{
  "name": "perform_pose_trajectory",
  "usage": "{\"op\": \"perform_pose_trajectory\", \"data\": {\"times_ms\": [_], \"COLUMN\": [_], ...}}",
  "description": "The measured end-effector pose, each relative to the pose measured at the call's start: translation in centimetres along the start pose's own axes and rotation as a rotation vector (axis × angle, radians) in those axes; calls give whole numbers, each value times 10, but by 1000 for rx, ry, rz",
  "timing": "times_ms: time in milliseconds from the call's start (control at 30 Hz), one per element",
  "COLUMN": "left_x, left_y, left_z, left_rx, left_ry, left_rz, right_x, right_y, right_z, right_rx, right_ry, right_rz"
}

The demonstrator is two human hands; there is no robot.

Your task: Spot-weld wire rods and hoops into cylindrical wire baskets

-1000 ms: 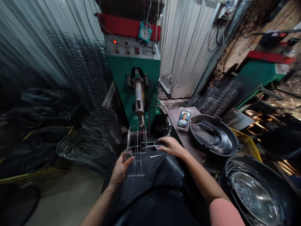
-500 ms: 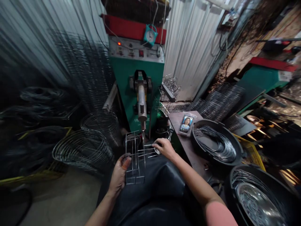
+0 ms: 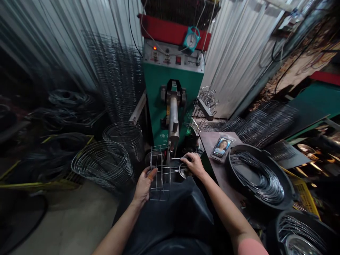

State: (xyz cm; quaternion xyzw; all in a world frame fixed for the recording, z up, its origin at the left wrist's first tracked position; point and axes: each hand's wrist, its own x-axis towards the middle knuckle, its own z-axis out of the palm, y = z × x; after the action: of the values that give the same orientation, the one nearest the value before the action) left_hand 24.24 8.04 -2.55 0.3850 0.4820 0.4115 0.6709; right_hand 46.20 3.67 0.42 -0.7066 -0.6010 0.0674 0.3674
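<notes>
While the left hand (image 3: 143,186) grips the near-left edge of a wire frame (image 3: 160,175), its thumb folded over the thin bars, the right hand (image 3: 194,165) pinches a slender metal rod (image 3: 176,158) between thumb and fingertips. The frame sits at the lower centre of the frame, a curved, open lattice of bright, smooth wire with squarish gaps. More straight wires stretch from it towards the right hand. A round metal rim (image 3: 180,172) shows just below those fingers; whether it joins the lattice cannot be told.

Behind the lattice, at the centre, a dull metal cylinder (image 3: 173,111) points downward from a green-painted machine (image 3: 152,88). Above are a scuffed grey control panel (image 3: 172,63) and a turquoise clock (image 3: 191,40), against ribbed sheet-metal wall (image 3: 117,17).

At left centre, rounded wire hoops (image 3: 103,166) lie nested in loose, glinting layers; upper left, a tall stack of wire grids (image 3: 114,78) blurs into dark mesh. Right of centre, a phone (image 3: 221,147) in a clear sleeve rests on a flat, matt brownish tabletop (image 3: 208,137). Beside it, a round black tray (image 3: 288,177) holds a curved bundle of silvery wire (image 3: 269,186). Creased, faintly shiny dark cloth (image 3: 180,209) fills the bottom centre.
</notes>
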Motion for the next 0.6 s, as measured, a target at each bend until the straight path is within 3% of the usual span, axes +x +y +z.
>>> {"op": "perform_pose_trajectory", "data": {"times_ms": [600], "left_x": [13], "left_y": [17], "left_z": [20], "left_rx": [-2], "left_ry": [-6], "left_rz": [-133], "right_x": [27], "right_y": [10], "right_z": [0], "right_rx": [-10], "right_ry": [-39], "right_rz": [-32]}}
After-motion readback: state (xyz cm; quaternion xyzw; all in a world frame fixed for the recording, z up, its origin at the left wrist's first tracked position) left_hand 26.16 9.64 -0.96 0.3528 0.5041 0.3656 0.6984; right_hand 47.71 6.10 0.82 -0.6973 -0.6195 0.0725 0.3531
